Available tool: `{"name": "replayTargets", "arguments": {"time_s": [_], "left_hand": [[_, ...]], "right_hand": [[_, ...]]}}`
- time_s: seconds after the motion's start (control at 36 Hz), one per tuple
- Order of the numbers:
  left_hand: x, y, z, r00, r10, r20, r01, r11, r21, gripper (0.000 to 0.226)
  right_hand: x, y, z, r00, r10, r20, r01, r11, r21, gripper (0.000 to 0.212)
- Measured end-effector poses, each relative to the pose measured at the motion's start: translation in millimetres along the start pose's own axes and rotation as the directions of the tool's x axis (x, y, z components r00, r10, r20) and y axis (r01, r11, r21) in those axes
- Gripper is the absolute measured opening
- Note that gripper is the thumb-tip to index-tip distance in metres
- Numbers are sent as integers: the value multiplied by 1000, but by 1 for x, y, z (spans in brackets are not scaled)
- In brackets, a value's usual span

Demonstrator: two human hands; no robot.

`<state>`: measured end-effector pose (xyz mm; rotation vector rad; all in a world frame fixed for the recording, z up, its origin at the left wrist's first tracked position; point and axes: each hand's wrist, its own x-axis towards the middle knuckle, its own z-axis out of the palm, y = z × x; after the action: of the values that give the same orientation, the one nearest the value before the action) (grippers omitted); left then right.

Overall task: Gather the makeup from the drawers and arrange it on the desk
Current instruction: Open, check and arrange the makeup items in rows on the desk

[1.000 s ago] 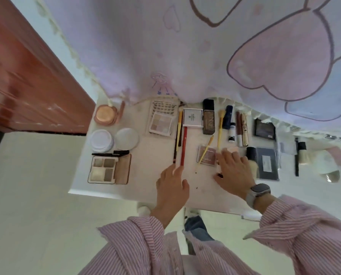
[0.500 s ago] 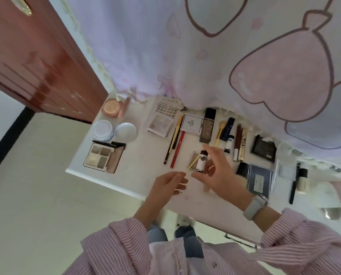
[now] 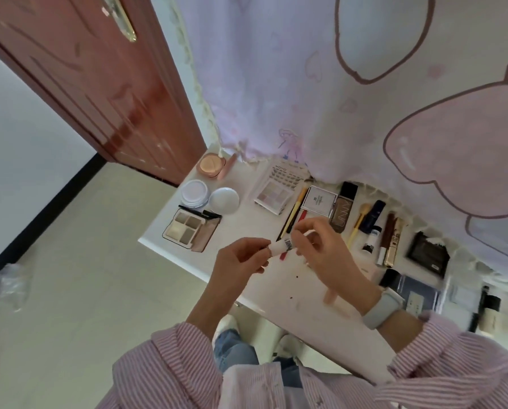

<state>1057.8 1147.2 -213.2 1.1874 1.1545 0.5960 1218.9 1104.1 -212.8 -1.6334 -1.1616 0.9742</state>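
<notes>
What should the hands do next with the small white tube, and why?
Probably lay the small white tube, which the left hand and right hand hold above the desk, into the bare gap beside the red pencil.

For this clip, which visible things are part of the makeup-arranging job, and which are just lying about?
Job:
small white tube with a barcode, held by left hand and right hand
open four-pan eyeshadow palette
round rose-gold compact
white desk

Lying about:
red-brown wooden door
pale pink printed curtain
</notes>
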Motion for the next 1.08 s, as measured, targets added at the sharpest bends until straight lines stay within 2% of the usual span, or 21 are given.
{"name": "replayTargets", "arguments": {"time_s": [0.08,0.14,0.19,0.25,0.31,0.39,0.47,0.58,0.67,0.75,0.78,0.86,0.89,0.97,1.03,1.08], "left_hand": [[-2,5,1,993,113,-16,-112,992,66,18],[-3,5,5,982,189,-19,-184,972,148,17],[-6,-3,10,957,289,0,-276,914,296,14],[-8,-17,15,919,393,31,-363,813,455,16],[-9,-29,20,907,420,-2,-362,785,503,17],[-6,-35,28,901,422,-98,-315,794,519,27],[2,-36,33,914,377,-150,-250,816,522,30],[13,-29,31,967,145,-211,-73,946,315,32],[12,-26,24,961,116,-251,-43,959,279,30],[11,-28,21,960,137,-246,-60,953,297,29],[11,-29,21,962,132,-241,-58,955,292,28],[9,-33,21,961,101,-256,-38,971,238,27],[9,-33,20,957,91,-275,-30,975,218,27],[8,-35,17,945,73,-319,-12,982,188,28],[7,-37,15,949,73,-308,-11,980,199,27],[6,-40,14,956,64,-286,-5,979,202,26]], "right_hand": [[3,-1,1,995,72,76,-67,996,-58,26],[3,-1,5,993,86,76,-81,994,-70,29],[-1,-1,11,990,139,39,-140,990,11,27],[-4,0,18,977,212,6,-211,968,133,25],[-7,3,25,971,237,-28,-229,957,177,24],[-10,9,34,977,200,-74,-186,969,160,22],[-14,14,33,994,82,-77,-78,995,59,24],[-14,21,26,997,-52,60,52,999,4,25],[-11,25,22,982,14,190,-25,998,55,36],[-3,23,19,964,148,219,-170,982,85,16],[-1,25,21,968,173,182,-190,978,85,20],[1,29,25,978,170,118,-180,980,83,17],[1,30,25,976,159,147,-173,981,90,13],[1,33,24,947,187,261,-219,971,99,27],[2,31,23,928,236,287,-267,961,71,13],[3,31,25,923,280,265,-293,956,12,30]]}}
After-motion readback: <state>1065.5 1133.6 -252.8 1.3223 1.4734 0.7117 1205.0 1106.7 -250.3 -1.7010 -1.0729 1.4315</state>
